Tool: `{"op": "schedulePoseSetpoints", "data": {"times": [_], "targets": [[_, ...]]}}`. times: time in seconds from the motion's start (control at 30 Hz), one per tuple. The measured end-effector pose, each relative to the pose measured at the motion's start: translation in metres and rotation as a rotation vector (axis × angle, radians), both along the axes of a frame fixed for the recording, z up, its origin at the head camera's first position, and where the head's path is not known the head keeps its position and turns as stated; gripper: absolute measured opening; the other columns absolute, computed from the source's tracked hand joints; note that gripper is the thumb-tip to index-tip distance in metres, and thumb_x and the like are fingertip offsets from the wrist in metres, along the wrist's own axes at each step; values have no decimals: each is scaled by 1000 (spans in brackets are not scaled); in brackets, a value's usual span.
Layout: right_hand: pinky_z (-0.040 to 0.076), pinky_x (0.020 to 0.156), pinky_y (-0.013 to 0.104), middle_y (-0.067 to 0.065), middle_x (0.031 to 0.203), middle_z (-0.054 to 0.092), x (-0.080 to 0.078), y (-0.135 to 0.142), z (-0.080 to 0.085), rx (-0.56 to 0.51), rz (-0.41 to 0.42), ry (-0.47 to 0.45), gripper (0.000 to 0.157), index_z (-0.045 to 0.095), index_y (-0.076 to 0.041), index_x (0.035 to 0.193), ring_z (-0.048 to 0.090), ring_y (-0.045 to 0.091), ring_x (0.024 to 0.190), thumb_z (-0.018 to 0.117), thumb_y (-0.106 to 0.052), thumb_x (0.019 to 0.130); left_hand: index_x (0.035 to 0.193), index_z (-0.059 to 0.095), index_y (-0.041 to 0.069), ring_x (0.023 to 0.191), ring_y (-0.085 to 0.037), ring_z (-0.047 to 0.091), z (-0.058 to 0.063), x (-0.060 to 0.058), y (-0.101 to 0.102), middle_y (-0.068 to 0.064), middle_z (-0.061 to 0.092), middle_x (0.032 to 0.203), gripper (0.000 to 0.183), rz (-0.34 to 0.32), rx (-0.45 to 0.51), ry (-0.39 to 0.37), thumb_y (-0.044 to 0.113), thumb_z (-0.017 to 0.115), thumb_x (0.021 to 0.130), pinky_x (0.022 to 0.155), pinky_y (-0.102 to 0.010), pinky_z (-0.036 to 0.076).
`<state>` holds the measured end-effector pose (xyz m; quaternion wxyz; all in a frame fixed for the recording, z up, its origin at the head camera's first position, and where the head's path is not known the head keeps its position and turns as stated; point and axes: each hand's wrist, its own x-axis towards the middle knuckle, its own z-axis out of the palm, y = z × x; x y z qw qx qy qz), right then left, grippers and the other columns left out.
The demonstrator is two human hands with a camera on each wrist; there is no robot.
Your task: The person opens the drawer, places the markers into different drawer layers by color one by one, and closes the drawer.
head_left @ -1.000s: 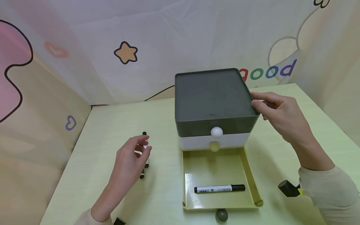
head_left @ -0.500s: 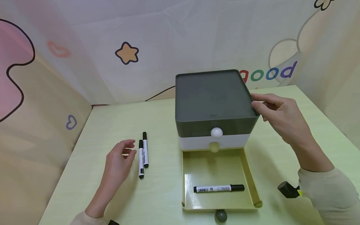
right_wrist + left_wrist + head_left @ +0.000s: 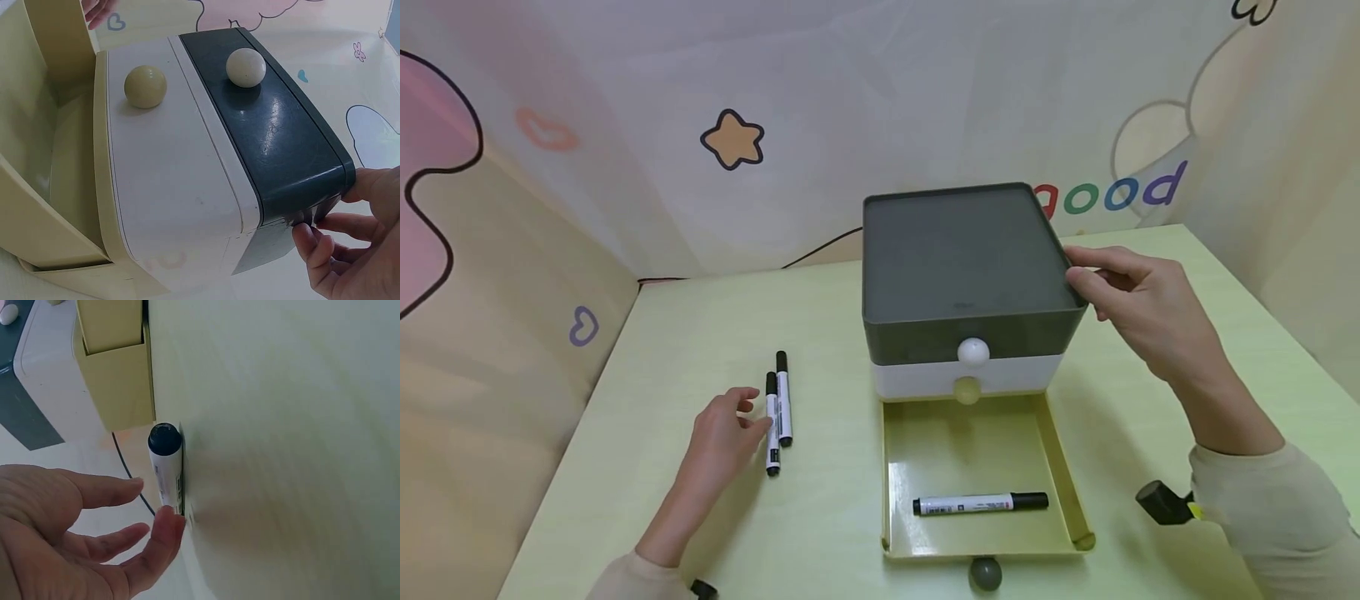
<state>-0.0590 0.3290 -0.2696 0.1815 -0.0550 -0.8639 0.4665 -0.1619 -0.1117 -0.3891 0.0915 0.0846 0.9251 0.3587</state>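
Two black-and-white markers lie side by side on the table, the nearer marker point(image 3: 772, 433) overlapping alongside the farther marker point(image 3: 785, 408). My left hand point(image 3: 718, 442) is just left of them, thumb and fingers apart around the nearer one; in the left wrist view a fingertip overlaps the marker point(image 3: 164, 469), and contact is unclear. My right hand point(image 3: 1150, 312) pinches the right rim of a stacked drawer box point(image 3: 962, 250), with dark grey, white and yellow-green tiers. The bottom drawer point(image 3: 955, 442) is pulled out and holds a third marker point(image 3: 981, 504), lying crosswise.
Round knobs stick out from the drawer fronts: a white knob point(image 3: 973, 352), a yellowish knob point(image 3: 967, 390) and a grey knob point(image 3: 986, 574). A printed curtain point(image 3: 820, 125) hangs behind the pale table point(image 3: 700, 333). A black device point(image 3: 1165, 502) sits at the right sleeve.
My left hand has moved left and down off the markers, uncovering them, then edged back toward the nearer one. The right hand stays on the box rim.
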Motion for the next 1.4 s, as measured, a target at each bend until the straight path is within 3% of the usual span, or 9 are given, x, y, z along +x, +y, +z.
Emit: {"op": "schedulePoseSetpoints", "data": {"times": [0.2,0.57,0.8,1.0,1.2,1.4], "targets": [[43,63,22,-13,102,65,0,-1,0,8,-1,-12,39,66,-5,138,58,11,76,65,-24,104,138,53,-10,96,-32,63,-1,-6,7,-26,60,118,53,-29,-91,-59,7,74,92,77,-41,53],[43,63,24,-7,105,67,1,-3,1,23,-20,-16,39,68,-9,137,58,12,77,65,-29,103,137,51,-14,97,-36,57,3,-10,8,-28,60,114,51,-68,-214,-45,2,70,92,76,-43,52],[42,62,24,-15,101,65,1,-2,2,16,-18,-9,37,68,-7,136,58,11,75,65,-24,103,135,51,-13,77,-24,62,8,-12,-5,-25,69,107,46,-87,-230,-97,-2,65,93,59,-33,51],[41,62,25,-15,101,65,2,-3,2,22,-27,-15,38,68,-8,137,57,11,75,65,-25,103,131,53,-14,68,-22,59,7,-11,-14,-22,70,96,42,-80,-269,-42,-5,64,91,55,-32,49],[41,61,24,-15,99,65,2,-2,2,16,-25,-1,37,68,-6,136,57,11,74,65,-24,103,124,57,-16,72,-28,58,7,-10,-16,-21,66,89,37,-115,-331,67,-5,67,90,61,-41,51],[42,62,24,-17,99,64,1,-4,1,9,-22,-10,37,68,-7,137,57,12,75,64,-23,104,124,54,-15,76,-32,59,5,-8,-16,-24,63,90,41,-132,-386,81,-2,71,90,66,-47,53]]}}
